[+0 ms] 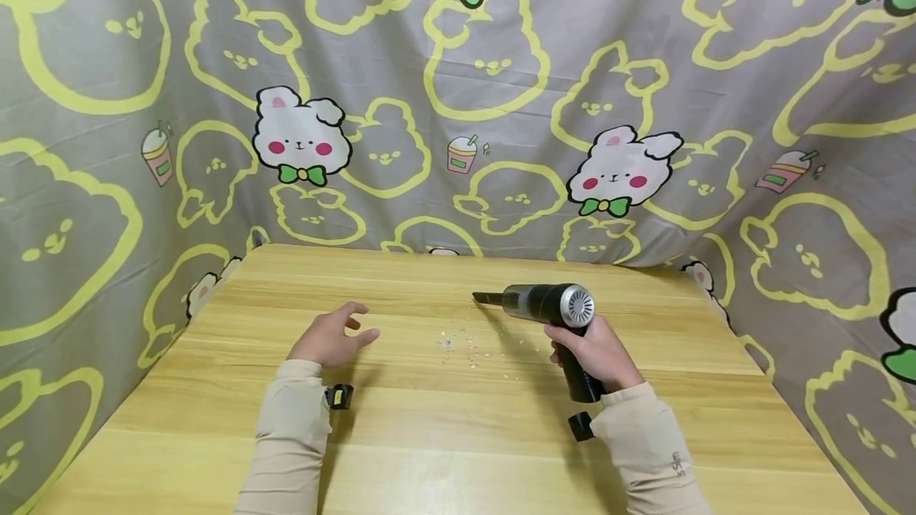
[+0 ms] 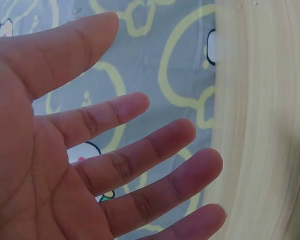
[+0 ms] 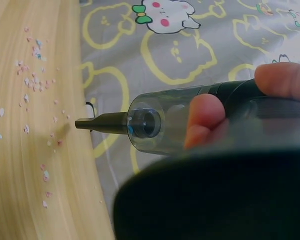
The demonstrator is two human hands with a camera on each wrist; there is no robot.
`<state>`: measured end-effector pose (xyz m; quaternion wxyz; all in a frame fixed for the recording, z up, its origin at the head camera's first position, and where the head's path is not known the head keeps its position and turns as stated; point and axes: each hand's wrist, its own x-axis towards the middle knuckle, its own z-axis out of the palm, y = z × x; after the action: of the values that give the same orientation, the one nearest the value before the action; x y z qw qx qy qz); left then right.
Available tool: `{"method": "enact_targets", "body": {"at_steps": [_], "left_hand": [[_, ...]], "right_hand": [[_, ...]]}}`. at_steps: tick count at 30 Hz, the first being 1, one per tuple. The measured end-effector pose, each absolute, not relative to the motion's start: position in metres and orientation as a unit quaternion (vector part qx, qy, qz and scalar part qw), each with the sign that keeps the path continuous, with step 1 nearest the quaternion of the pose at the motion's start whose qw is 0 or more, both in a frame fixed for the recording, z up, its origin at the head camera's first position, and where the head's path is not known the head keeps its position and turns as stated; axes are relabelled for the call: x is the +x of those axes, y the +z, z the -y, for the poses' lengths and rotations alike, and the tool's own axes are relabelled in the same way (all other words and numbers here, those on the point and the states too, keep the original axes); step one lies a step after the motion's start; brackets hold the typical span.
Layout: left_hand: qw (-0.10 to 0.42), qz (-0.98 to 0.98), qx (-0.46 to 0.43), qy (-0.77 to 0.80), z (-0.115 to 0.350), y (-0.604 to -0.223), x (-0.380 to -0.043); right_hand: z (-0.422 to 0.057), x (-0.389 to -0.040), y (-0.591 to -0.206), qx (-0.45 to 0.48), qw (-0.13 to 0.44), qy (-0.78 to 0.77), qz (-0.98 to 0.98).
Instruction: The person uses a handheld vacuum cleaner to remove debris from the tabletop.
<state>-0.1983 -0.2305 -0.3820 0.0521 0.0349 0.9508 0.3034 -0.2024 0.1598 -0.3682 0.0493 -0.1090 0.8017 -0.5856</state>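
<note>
My right hand point(image 1: 598, 352) grips the handle of a black handheld vacuum cleaner point(image 1: 533, 303), its fingers wrapped round below the silver vented end. The narrow nozzle point(image 3: 102, 123) points left and away, held above the table; a see-through chamber point(image 3: 157, 122) sits behind it. Small paper scraps point(image 1: 468, 348) in pink, white and blue lie scattered on the wood beneath and in front of the nozzle. To their left, my left hand point(image 1: 332, 336) hovers over the table with nothing in it. The left wrist view shows its palm point(image 2: 50, 170) with the fingers spread and nearly straight.
The wooden table point(image 1: 444, 451) spans the space before me. A grey curtain point(image 1: 401, 62) with yellow outlines and white rabbit faces hangs behind it and on both sides. Black wrist cameras are strapped to both sleeves, the left one point(image 1: 339, 396) hanging near the tabletop.
</note>
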Motion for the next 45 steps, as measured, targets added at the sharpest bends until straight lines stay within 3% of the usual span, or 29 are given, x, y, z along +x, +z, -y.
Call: {"method": "enact_targets", "body": {"at_steps": [45], "left_hand": [[0.079, -0.951, 0.102, 0.28, 0.167, -0.388, -0.198]], "right_hand": [[-0.155, -0.206, -0.377, -0.104, 0.062, -0.576, -0.809]]}}
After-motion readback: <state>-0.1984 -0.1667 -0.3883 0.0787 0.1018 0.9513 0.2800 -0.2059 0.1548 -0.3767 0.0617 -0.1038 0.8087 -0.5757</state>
